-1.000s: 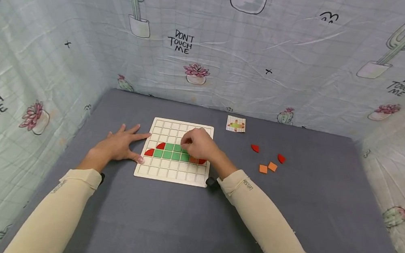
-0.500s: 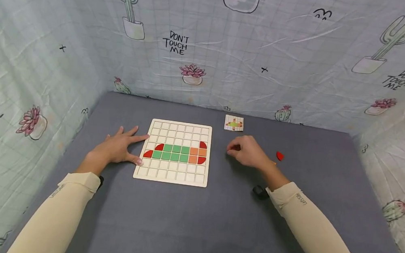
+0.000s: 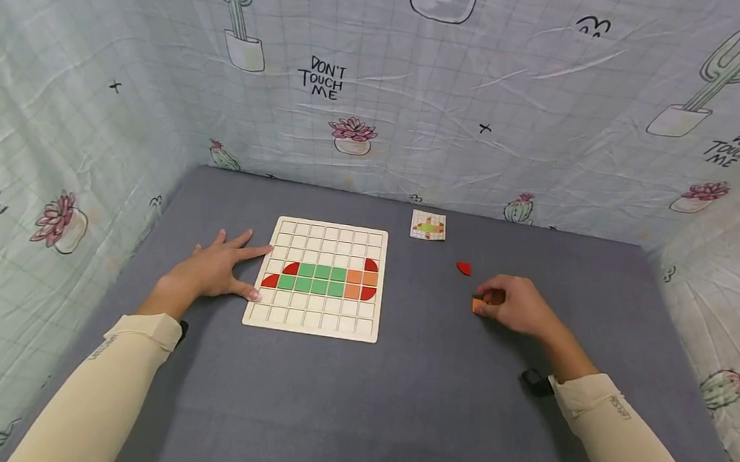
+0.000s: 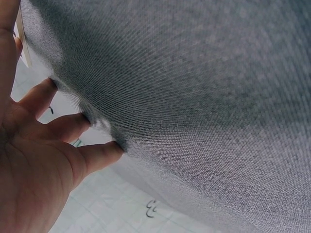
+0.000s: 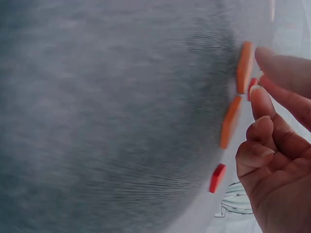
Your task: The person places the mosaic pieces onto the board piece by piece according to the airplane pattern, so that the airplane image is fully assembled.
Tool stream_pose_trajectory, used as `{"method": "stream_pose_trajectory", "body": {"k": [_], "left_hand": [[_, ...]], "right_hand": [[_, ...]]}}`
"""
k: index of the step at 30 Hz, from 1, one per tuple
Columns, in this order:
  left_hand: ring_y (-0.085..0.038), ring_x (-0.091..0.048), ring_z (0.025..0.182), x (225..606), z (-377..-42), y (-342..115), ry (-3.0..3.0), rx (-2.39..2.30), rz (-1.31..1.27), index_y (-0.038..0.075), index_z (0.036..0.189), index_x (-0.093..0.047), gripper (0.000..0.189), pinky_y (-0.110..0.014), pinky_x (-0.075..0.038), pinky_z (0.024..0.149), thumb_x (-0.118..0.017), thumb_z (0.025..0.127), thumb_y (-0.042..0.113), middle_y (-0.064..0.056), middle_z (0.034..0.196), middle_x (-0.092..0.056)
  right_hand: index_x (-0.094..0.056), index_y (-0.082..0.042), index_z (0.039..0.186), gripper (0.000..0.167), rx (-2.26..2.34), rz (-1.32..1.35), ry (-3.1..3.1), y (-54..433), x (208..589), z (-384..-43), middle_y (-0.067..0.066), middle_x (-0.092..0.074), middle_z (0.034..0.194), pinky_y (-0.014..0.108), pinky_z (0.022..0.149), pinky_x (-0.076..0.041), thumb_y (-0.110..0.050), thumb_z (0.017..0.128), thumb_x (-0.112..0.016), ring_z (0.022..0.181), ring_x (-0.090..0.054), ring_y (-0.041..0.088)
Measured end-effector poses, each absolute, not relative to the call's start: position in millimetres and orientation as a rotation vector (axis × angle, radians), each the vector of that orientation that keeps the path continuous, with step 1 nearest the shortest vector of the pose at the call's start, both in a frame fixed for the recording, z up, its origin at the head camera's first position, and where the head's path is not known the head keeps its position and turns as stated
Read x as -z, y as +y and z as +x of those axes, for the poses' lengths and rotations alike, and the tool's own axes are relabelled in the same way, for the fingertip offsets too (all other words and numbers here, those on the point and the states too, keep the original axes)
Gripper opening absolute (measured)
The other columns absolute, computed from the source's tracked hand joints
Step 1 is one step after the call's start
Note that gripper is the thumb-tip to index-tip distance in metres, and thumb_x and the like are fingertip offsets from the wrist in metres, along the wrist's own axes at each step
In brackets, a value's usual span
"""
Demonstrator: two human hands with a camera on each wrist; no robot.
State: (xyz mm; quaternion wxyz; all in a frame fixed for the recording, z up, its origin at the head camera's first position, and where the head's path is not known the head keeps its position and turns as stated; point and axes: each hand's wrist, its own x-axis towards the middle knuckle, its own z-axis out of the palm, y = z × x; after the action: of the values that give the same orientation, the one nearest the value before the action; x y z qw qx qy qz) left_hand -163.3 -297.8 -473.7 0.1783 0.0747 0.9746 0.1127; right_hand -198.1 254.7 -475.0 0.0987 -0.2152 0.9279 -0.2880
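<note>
My left hand (image 3: 212, 268) rests with fingers spread, thumb and index at the left edge of the pale gridded board (image 3: 311, 320). Its fingertips press on the dark cloth in the left wrist view. Green squares (image 3: 321, 279), orange squares (image 3: 361, 284) and red quarter-round pieces (image 3: 368, 292) sit in the board's cells. To the right, my right hand (image 3: 516, 306) hovers low over an orange tile (image 3: 476, 306), thumb and fingertips apart. In the right wrist view two orange tiles (image 5: 244, 68) and a red piece (image 5: 217, 178) lie on the cloth just beyond the fingers.
A small pattern card (image 3: 428, 225) lies behind and right of the board. One red quarter-round piece (image 3: 464, 268) is on the cloth behind the right hand's fingertips. A patterned fabric curtain (image 3: 482, 175) closes off the table's back and sides.
A red quarter-round and an orange tile at the board's right side came into sight as my right hand left the board. That hand moved right to the loose tiles. My left hand stayed put.
</note>
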Motion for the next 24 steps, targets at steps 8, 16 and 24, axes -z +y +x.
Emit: {"method": "stream_pose_trajectory", "body": {"k": [8,16,24], "left_hand": [[-0.066,-0.005,0.154,470.8,-161.6,-296.1,2.753,-0.318,0.221,0.030,0.165,-0.033,0.111,-0.088,-0.018,0.111,-0.078,0.074,0.074,-0.023,0.175,-0.013],[-0.065,-0.004,0.154,471.9,-161.6,-297.6,2.750,-0.330,0.224,0.030,0.165,-0.033,0.112,-0.088,-0.016,0.111,-0.078,0.073,0.074,-0.022,0.175,-0.012],[-0.064,-0.004,0.155,471.0,-161.3,-297.0,2.746,-0.332,0.220,0.031,0.165,-0.032,0.110,-0.088,-0.016,0.112,-0.078,0.074,0.072,-0.022,0.175,-0.011]], "right_hand": [[-0.078,-0.001,0.108,0.026,0.807,-0.689,2.755,256.8,481.7,-194.3,0.006,-0.067,0.087,0.029,0.067,-0.047,-0.009,0.084,-0.086,0.076,-0.054,0.014],[-0.078,-0.003,0.100,0.020,0.797,-0.704,2.776,258.2,480.8,-192.4,0.005,-0.065,0.084,0.028,0.066,-0.045,-0.010,0.083,-0.088,0.074,-0.052,0.013],[-0.077,-0.003,0.098,0.020,0.767,-0.740,2.788,261.2,481.4,-192.3,0.004,-0.065,0.084,0.027,0.066,-0.044,-0.012,0.083,-0.088,0.074,-0.051,0.012]]}}
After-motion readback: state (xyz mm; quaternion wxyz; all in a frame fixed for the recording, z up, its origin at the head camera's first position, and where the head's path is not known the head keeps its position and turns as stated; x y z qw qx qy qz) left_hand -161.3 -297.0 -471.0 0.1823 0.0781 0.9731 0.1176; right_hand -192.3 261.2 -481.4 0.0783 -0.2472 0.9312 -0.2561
